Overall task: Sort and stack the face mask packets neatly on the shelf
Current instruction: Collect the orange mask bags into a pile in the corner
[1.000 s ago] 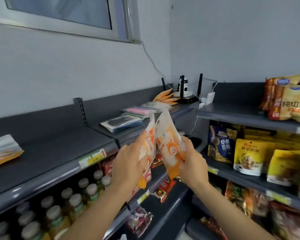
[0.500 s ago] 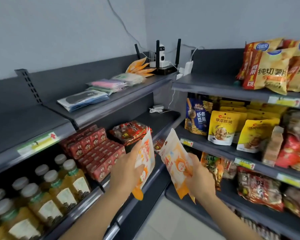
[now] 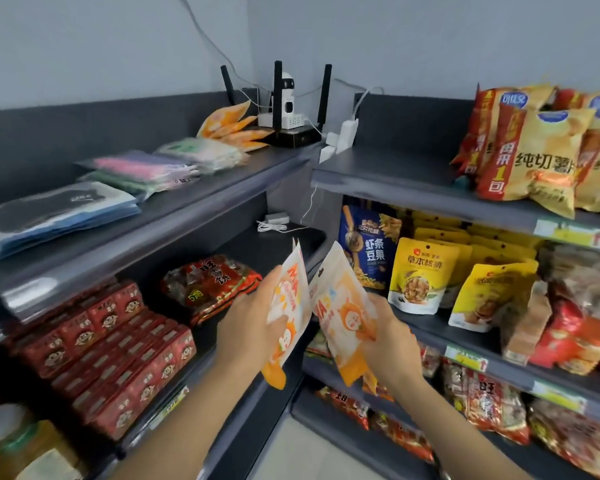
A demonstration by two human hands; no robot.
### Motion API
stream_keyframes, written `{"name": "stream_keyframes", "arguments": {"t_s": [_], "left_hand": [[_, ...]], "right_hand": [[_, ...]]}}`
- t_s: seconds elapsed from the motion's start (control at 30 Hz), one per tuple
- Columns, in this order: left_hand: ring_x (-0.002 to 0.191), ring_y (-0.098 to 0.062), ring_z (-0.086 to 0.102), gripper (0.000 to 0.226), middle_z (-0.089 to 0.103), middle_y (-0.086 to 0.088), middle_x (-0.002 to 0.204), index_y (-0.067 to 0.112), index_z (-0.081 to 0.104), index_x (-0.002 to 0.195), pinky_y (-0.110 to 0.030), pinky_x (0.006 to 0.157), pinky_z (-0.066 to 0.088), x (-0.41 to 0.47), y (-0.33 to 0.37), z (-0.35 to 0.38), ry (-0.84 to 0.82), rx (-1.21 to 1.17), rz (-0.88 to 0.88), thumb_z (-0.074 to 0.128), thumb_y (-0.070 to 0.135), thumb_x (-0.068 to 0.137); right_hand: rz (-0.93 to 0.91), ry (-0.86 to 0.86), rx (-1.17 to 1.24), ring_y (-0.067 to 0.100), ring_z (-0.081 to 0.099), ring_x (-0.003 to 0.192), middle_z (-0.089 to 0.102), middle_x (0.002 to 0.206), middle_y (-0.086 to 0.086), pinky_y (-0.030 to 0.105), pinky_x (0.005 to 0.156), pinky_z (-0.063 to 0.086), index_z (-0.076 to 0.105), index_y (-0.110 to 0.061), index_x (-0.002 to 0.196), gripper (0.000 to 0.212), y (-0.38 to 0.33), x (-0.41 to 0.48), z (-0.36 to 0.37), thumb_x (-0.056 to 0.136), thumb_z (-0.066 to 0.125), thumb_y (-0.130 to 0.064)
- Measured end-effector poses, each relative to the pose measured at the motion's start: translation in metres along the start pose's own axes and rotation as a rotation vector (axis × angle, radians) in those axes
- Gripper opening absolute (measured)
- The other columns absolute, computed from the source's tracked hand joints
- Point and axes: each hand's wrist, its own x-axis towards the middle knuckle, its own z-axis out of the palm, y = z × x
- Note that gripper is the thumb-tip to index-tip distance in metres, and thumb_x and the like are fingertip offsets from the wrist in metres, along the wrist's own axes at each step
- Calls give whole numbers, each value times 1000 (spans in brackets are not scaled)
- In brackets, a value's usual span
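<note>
On the dark grey metal top shelf lie flat stacks of mask packets: a blue-and-black pile, a pink-and-green pile, and an orange-and-white fan beside the black router. Lower, in front of the shelves, the left hand grips one white-and-orange plastic packet upright — just beside it, the right hand grips a second white-and-orange packet, tilted.
</note>
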Motion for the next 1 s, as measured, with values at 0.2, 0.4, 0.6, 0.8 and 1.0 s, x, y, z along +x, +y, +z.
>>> {"name": "stream_keyframes", "arguments": {"t_s": [0.2, 0.4, 0.6, 0.8, 1.0], "left_hand": [[108, -19, 54, 76, 58, 3, 121, 46, 8, 144, -39, 79, 54, 97, 11, -21, 115, -34, 62, 59, 32, 90], [112, -20, 52, 77, 57, 2, 122, 47, 10, 145, -39, 81, 50, 160, 20, -46, 210, -52, 103, 60, 33, 88], [109, -19, 56, 76, 57, 5, 125, 45, 22, 143, -41, 80, 53, 206, 28, -80, 335, -212, 91, 66, 26, 84], [100, -4, 55, 76, 49, 24, 108, 37, 31, 141, -26, 79, 51, 248, 26, -110, 532, -372, 16, 72, 20, 80], [106, -11, 58, 77, 53, 19, 110, 39, 37, 138, -39, 94, 50, 285, 20, -125, 728, -427, -109, 75, 17, 76]], "right_hand": [[-74, 139, 31, 25, 64, 81, 66, 102, 0, 43, 64, 57, 29, -33, 135, 64, -49, 90, -20, 82, 56, -8], [-171, 196, 206, 22, 63, 85, 66, 98, -2, 39, 68, 55, 39, -30, 131, 57, -89, 142, -42, 83, 57, -6], [-289, 246, 357, 20, 63, 94, 66, 106, 0, 38, 75, 55, 43, -26, 129, 55, -125, 190, -65, 81, 59, -4], [-400, 237, 602, 14, 63, 87, 61, 92, -13, 43, 74, 56, 46, -34, 120, 58, -153, 259, -92, 77, 60, 1], [-455, 39, 871, 12, 65, 91, 64, 95, -14, 42, 77, 57, 48, -27, 122, 61, -200, 348, -87, 75, 62, 11]]}}
